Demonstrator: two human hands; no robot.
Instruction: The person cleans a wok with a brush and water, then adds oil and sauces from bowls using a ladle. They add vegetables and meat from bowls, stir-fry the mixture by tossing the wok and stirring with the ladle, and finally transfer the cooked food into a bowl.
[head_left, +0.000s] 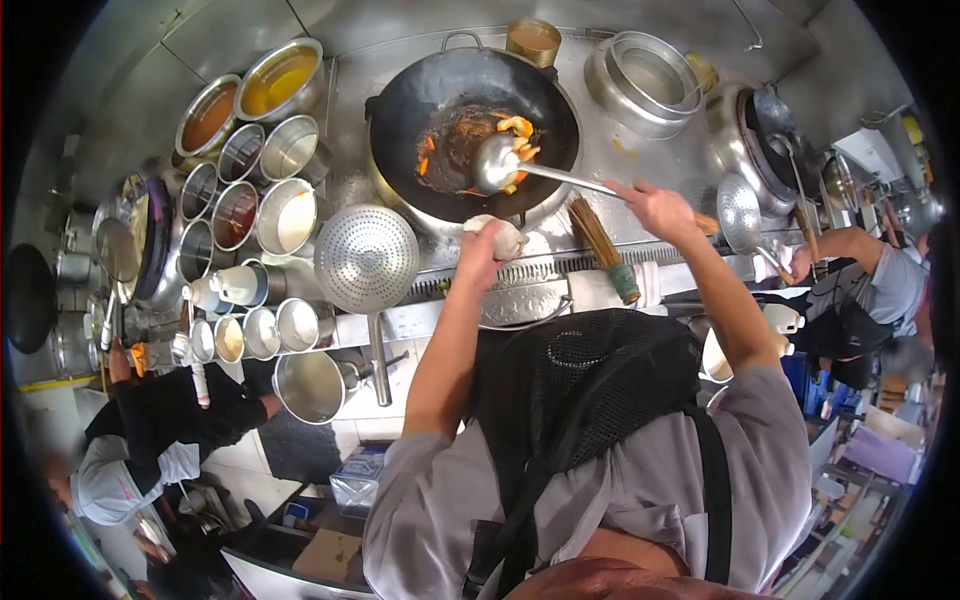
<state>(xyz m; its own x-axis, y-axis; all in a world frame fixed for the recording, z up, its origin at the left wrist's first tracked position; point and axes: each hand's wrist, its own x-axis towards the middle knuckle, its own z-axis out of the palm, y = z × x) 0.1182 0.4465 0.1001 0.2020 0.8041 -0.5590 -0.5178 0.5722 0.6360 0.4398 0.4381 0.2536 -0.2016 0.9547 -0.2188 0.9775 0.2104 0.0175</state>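
Observation:
A large black wok (pixel 410 100) sits on the stove, with dark sauce and orange and pale food pieces (pixel 516 127) in it. My left hand (pixel 482 255) is closed on a folded cloth (pixel 508 238) at the wok's near rim. In my right hand (pixel 662 212) is the handle of a steel ladle (pixel 494 164), whose bowl rests among the food in the wok. Just below the ladle handle lies a bamboo brush (pixel 598 240) with a green band. Left of my left hand is a perforated strainer (pixel 366 260).
Steel pots of sauces and seasonings (pixel 235 215) crowd the left side. Stacked steel bowls (pixel 650 80) and a tin (pixel 533 42) stand behind. A second strainer (pixel 739 212) lies at right. Co-workers stand at far left (pixel 150 450) and far right (pixel 865 285).

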